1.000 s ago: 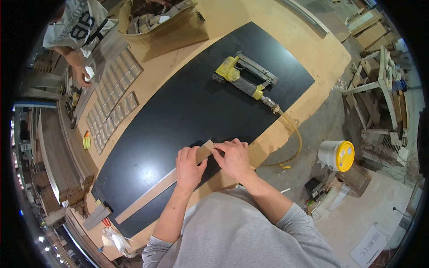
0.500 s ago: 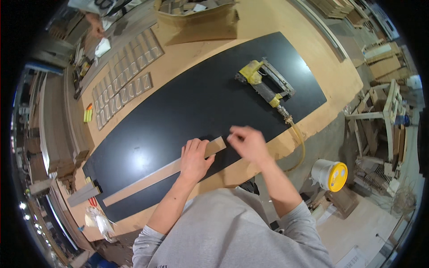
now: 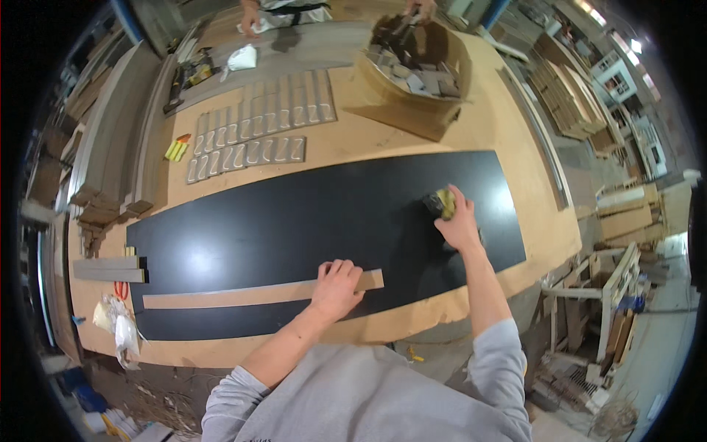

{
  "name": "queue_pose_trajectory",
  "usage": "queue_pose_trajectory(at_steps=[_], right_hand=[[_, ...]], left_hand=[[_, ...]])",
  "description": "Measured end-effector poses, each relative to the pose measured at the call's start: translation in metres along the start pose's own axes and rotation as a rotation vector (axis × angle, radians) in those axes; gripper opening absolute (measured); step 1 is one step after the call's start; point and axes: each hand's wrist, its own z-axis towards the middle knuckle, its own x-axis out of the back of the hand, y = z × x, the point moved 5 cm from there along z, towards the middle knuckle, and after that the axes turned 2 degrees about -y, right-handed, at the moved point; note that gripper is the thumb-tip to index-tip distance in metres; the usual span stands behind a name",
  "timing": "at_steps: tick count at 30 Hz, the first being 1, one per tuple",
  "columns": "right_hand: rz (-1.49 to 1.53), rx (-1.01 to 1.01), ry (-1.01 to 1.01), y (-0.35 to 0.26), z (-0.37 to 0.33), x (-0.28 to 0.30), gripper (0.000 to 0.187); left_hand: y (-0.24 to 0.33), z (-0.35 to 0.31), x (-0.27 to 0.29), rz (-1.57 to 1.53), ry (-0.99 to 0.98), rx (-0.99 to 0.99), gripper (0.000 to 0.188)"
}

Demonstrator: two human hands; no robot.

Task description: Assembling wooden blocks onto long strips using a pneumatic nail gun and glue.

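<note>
In the head view, the person's left hand [image 3: 337, 291] lies over a long, flat wooden strip [image 3: 228, 297] near its right end, its fingers bent together and closed on it. The strip rests lengthwise on a black panel [image 3: 309, 221], near the panel's near edge, and runs well to the left of the hand. The right hand [image 3: 460, 221] is clamped around a nail gun [image 3: 444, 202] with yellow wrapping, over the right part of the panel and well apart from the strip (much of the tool is hidden by the hand, so I cannot tell whether it touches the panel).

The panel lies flat on a light-brown tabletop [image 3: 549, 232]. Beyond it are two rows of small grey slats, a longer row [image 3: 265, 114] and a shorter row [image 3: 247, 158], with clear wavy lines on them. To their right stands an open cardboard box [image 3: 412, 110] with pieces inside; a co-worker's hand [image 3: 421, 9] reaches over it. At the left end of the panel sit grey bars [image 3: 110, 269], with a red-handled tool [image 3: 121, 290] and a crumpled plastic bag [image 3: 125, 342] just beside them.
</note>
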Motion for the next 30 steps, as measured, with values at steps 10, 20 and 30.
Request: queue_pose_trajectory(at_steps=[10,20,30], right_hand=[[1.095,-0.202,-0.633,-0.052,-0.122,0.022,0.092],[0.539,-0.188,-0.69,-0.085,-0.141,-0.02,0.067],[0.412,-0.147,-0.689,-0.097,-0.142,-0.021,0.071]], left_hand=[[-0.004,0.001,0.001,0.013,0.023,-0.014,0.051],[-0.003,0.003,-0.003,-0.046,0.015,-0.012,0.045],[-0.001,0.002,0.001,-0.03,0.017,0.0,0.043]])
